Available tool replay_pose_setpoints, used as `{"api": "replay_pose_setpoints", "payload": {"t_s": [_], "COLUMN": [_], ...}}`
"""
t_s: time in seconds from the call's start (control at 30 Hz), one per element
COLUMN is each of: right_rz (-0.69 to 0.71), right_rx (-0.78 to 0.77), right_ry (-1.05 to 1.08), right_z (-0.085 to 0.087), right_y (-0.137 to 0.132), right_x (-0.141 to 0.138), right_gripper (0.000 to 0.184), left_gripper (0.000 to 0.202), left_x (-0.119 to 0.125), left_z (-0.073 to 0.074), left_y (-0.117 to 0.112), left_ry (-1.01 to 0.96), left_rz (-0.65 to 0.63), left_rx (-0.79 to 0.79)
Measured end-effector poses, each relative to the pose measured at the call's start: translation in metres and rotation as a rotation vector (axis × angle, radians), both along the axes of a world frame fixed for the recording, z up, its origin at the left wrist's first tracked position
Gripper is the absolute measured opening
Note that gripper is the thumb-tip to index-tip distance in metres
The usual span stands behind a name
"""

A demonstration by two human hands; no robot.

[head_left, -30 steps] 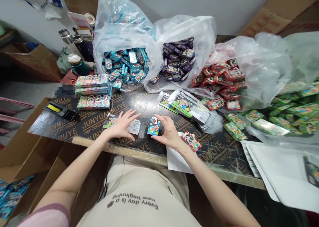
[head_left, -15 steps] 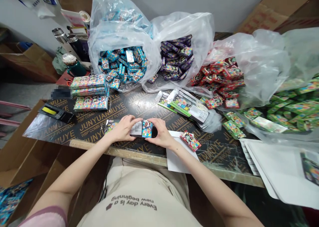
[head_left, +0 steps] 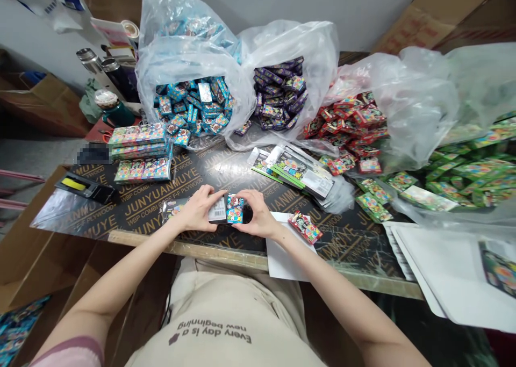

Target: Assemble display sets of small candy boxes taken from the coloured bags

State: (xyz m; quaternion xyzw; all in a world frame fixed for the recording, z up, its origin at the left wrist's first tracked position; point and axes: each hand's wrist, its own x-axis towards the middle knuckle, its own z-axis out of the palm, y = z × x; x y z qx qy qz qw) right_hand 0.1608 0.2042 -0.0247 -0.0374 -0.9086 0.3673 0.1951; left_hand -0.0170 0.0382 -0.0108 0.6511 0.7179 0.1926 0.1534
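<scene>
My left hand [head_left: 201,210] is closed on a flat printed pouch [head_left: 217,211] with a barcode, thumb and fingers on its two edges. Its dark, colourful end [head_left: 171,210] sticks out left of that hand. At the pouch's right end is a small blue printed box [head_left: 235,209], pinched between the thumb and fingers of my right hand [head_left: 258,214]. Whether the box is partly inside the pouch I cannot tell. A red printed box [head_left: 305,227] lies on a white sheet [head_left: 282,259] beside my right wrist.
Plastic bags hold blue boxes [head_left: 197,106], purple boxes [head_left: 278,95], red boxes [head_left: 355,120] and green boxes [head_left: 471,168]. A pouch pile [head_left: 300,168] lies ahead. Filled packs [head_left: 141,141] stack at left, near a black tape dispenser [head_left: 84,187]. The table's front edge [head_left: 234,257] is close to me.
The view has shifted slightly. Both hands keep their grip on the pouch and blue box; a little more of the pouch's barcode panel shows now.
</scene>
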Motion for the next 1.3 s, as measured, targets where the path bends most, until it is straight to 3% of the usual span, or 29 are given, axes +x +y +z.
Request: {"api": "replay_pose_setpoints", "payload": {"t_s": [0.17,0.23,0.3,0.37,0.47,0.53,0.57,0.67,0.77,0.87,0.97,1.03,1.1,1.17,1.23,1.3], "right_rz": [0.219,0.188,0.051,-0.01,0.054,-0.098,-0.254,-0.535,-0.538,-0.537,-0.601,-0.597,-0.468,-0.253,-0.119,-0.061], "right_rx": [-0.067,-0.043,-0.017,-0.013,0.017,0.064,0.084,0.181,0.235,0.245,0.311,0.393,0.42,0.347,0.24,0.152], "right_ry": [0.035,0.037,0.032,0.013,-0.02,-0.017,-0.015,-0.162,-0.368,-0.415,-0.419,-0.356,-0.251,-0.152,-0.074,-0.02], "right_z": [-0.006,-0.007,-0.005,0.0,0.007,0.008,0.007,0.001,-0.004,-0.005,0.001,0.01,0.021,0.031,0.038,0.04], "right_y": [0.011,0.011,0.007,0.003,0.014,0.041,0.06,0.127,0.178,0.197,0.192,0.175,0.148,0.114,0.08,0.053], "right_x": [-0.012,-0.011,-0.007,-0.005,-0.018,-0.045,-0.063,-0.127,-0.181,-0.206,-0.193,-0.167,-0.133,-0.098,-0.067,-0.043], "right_gripper": [0.071,0.086,0.094,0.084,0.06,0.05,0.046,0.059,0.074,0.071,0.074,0.077,0.077,0.079,0.081,0.081], "left_gripper": [0.096,0.098,0.102,0.104,0.105,0.102,0.1,0.089,0.075,0.074,0.081,0.074,0.06,0.057,0.059,0.054], "left_x": [0.004,0.003,0.001,-0.002,-0.003,-0.002,-0.001,0.006,0.014,0.015,0.009,0.004,0.002,0.005,0.012,0.022], "left_z": [-0.001,0.0,0.001,0.002,-0.001,-0.001,-0.001,0.003,0.007,0.008,0.006,0.005,0.005,0.006,0.009,0.013], "left_y": [0.001,0.003,0.005,0.008,0.013,0.016,0.018,0.024,0.028,0.027,0.025,0.028,0.036,0.047,0.057,0.063], "left_ry": [-0.014,-0.046,-0.079,-0.095,-0.081,-0.032,0.012,0.173,0.251,0.206,-0.022,-0.277,-0.576,-0.911,-1.228,-1.399], "left_rz": [-0.041,-0.001,0.06,0.092,0.093,0.082,0.067,-0.005,-0.037,-0.006,0.103,0.279,0.497,0.655,0.701,0.689], "left_rx": [0.001,0.021,0.049,0.072,0.067,0.009,-0.035,-0.172,-0.272,-0.298,-0.183,-0.025,0.145,0.239,0.219,0.165]}}
